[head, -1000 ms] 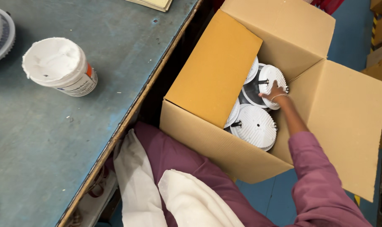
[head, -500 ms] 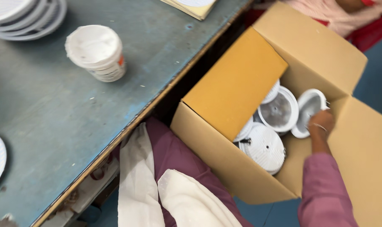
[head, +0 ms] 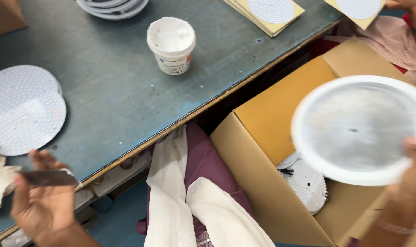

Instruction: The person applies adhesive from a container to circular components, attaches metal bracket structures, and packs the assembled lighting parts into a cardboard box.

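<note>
A: While that round white housing (head: 358,129) hangs over the open cardboard box (head: 272,151), which of your hands has it?

B: Your right hand (head: 407,192), gripping its lower right rim; it looks blurred, shallow, its pale inside turned toward you. Your left hand (head: 43,201) is well apart at the table (head: 125,105) edge, pinching a thin dark blade (head: 47,177).

White tub (head: 171,45) (open) on table (head: 102,105)

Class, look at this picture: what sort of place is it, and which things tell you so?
Probably a small lamp-assembly workshop: a worn workbench, dotted round boards, and a cardboard box of white round housings.
</note>
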